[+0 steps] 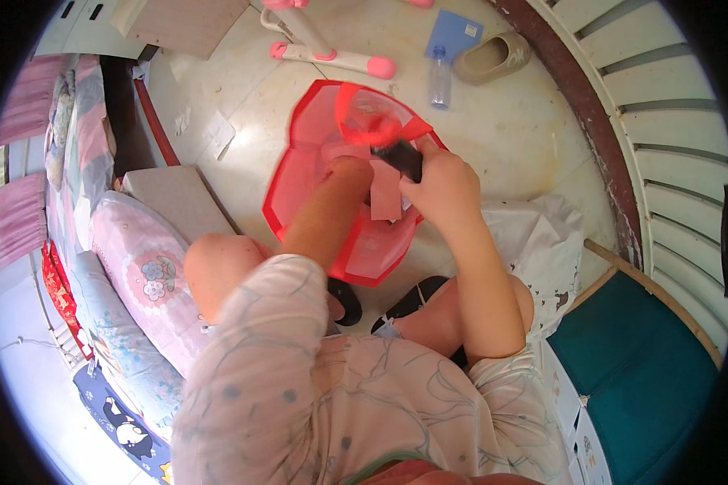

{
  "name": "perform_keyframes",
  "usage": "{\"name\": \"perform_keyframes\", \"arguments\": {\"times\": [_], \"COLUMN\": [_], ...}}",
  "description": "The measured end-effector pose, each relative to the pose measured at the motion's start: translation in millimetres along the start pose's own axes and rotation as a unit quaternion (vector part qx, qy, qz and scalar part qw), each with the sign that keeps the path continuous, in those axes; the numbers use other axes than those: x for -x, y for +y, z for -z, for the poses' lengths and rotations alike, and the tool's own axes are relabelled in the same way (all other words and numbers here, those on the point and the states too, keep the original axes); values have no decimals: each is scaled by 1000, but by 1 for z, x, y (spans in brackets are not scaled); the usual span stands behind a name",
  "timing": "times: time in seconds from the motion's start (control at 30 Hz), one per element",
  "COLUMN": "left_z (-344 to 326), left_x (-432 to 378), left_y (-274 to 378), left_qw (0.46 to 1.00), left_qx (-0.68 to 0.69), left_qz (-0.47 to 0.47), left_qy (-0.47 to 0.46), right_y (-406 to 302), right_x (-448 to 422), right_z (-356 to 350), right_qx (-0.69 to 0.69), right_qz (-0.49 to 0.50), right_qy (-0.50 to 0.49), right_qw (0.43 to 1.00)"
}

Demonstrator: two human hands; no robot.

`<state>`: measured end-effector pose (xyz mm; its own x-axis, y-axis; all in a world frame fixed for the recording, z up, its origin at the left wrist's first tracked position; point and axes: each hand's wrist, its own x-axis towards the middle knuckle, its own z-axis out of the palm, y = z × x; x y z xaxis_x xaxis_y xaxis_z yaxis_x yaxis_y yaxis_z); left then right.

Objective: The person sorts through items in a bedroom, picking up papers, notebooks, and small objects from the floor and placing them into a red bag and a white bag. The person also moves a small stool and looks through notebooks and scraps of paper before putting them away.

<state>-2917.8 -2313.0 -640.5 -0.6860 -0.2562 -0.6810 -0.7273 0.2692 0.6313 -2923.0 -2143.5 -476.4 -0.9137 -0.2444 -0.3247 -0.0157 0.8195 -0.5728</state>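
A red-trimmed, see-through bag (306,176) with red strap handles (347,109) stands on the floor between my knees. My left forearm reaches over it, and my left hand (355,170) bends down into the bag. The fingers of that hand are hidden. At the bag's right rim, my right hand (446,182) grips a dark, blurred object (403,159), black and elongated, whose kind I cannot make out. Below that object, a pink flat piece (386,191), perhaps paper or card, shows inside the bag.
Beyond the bag are a pink-and-white stand base (333,57), a clear plastic bottle (440,82), a blue folder (452,36) and a clog (491,57). Pillows (148,260) line the left. A white sheet (531,248) and a green cushion (637,364) lie right.
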Motion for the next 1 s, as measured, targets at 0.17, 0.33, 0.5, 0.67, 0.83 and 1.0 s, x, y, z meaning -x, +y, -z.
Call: {"name": "perform_keyframes", "arguments": {"times": [0.17,0.33,0.5,0.67,0.83,1.0], "left_z": [-68,-88,-60,-19,67,92], "left_x": [-15,-14,-21,48,133,141], "left_y": [-78,-99,-70,35,76,87], "left_qw": [962,940,950,872,671,665], "left_qx": [-192,-228,-297,-434,-315,-258], "left_qz": [85,141,47,-215,-667,-680], "left_qy": [175,210,85,68,74,169], "right_y": [17,23,43,63,60,34], "right_x": [-2,5,1,-6,-8,9], "right_z": [-1,8,15,22,34,42], "right_qx": [-82,-146,-201,-318,-321,-570], "right_qz": [42,42,-19,13,-22,41], "right_qy": [54,104,53,69,-31,-77], "right_qw": [994,983,978,945,946,817]}}
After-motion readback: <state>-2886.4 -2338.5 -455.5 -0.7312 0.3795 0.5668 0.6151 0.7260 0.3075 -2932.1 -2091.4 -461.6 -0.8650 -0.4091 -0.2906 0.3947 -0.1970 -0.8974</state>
